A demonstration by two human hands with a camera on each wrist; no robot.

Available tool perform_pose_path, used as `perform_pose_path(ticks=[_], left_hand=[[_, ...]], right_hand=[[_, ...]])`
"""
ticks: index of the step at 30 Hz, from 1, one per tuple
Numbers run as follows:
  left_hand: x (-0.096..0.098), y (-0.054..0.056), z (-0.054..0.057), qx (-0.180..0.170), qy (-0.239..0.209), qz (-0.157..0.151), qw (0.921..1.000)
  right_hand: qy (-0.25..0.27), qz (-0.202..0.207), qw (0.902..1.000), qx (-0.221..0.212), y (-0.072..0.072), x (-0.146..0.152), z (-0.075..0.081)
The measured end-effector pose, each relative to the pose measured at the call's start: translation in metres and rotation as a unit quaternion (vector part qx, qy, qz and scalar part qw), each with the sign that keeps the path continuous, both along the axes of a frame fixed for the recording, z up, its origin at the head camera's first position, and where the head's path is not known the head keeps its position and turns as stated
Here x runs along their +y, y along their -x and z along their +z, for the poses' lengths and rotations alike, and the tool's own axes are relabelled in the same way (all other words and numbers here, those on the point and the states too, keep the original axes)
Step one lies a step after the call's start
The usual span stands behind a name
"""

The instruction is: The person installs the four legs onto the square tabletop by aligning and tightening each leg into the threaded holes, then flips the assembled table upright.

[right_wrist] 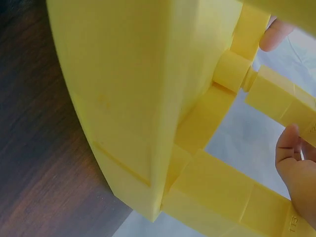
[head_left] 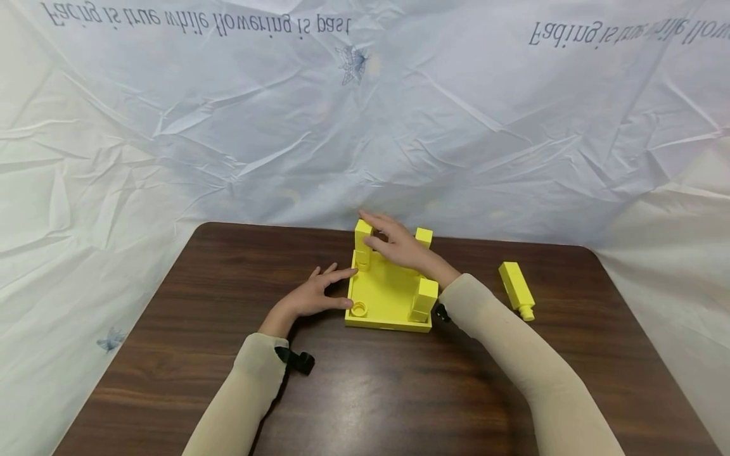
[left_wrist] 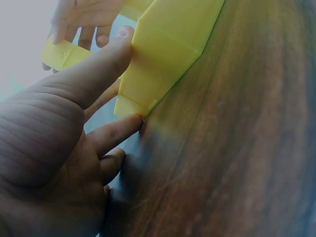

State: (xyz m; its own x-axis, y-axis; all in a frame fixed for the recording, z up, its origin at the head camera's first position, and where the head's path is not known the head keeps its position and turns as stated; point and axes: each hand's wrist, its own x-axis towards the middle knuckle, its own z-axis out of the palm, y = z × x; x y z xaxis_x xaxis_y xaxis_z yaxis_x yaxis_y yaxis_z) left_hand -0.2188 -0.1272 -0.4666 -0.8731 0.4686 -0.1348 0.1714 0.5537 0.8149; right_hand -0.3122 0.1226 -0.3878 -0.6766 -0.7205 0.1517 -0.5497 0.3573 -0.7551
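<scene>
A shallow yellow square base (head_left: 388, 288) with raised rims lies on the table. My right hand (head_left: 402, 244) reaches across it, and its thumb and fingers pinch an upright square yellow leg (head_left: 363, 234) at the far left corner. In the right wrist view, the narrow neck of that leg (right_wrist: 279, 96) meets a round socket (right_wrist: 232, 70), with part of the neck showing. My left hand (head_left: 313, 294) touches the base's left side with fairly straight fingers; the thumb tip is beside a bare round socket (head_left: 358, 309) at the near left corner.
Yellow legs stand at the near right corner (head_left: 425, 297) and the far right corner (head_left: 424, 237). Another leg (head_left: 516, 288) with a threaded peg lies loose on the brown table (head_left: 353, 392), right of the base. A pale printed cloth (head_left: 319, 126) hangs behind the table.
</scene>
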Motion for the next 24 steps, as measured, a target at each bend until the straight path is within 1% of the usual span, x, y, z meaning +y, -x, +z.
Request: perform_pose_path(ticks=[4,8,12,16,24], left_hand=[[0.0006,-0.0005,-0.0003,0.0,0.0,0.001,1.0],[0.0013,-0.001,-0.0003,0.0,-0.001,0.0,1.0],[0.0013,-0.0015,-0.0002,-0.001,-0.003,-0.002,1.0],[0.0,-0.0028,0.0,0.0,-0.002,0.0,1.0],[-0.0019,-0.0034,0.0005,0.005,-0.002,-0.003,1.0]], right_hand=[[-0.008,0.01,0.9999,0.011,0.0005,0.0014,-0.0009],[-0.013,0.0,0.9999,-0.008,-0.0014,0.0029,-0.001],[-0.004,-0.013,0.9996,-0.024,-0.0027,0.0031,-0.0013],[0.002,-0.013,0.9996,-0.025,-0.0018,0.0013,-0.0031],[-0.006,-0.015,0.9997,-0.019,-0.0004,-0.0011,-0.0034]])
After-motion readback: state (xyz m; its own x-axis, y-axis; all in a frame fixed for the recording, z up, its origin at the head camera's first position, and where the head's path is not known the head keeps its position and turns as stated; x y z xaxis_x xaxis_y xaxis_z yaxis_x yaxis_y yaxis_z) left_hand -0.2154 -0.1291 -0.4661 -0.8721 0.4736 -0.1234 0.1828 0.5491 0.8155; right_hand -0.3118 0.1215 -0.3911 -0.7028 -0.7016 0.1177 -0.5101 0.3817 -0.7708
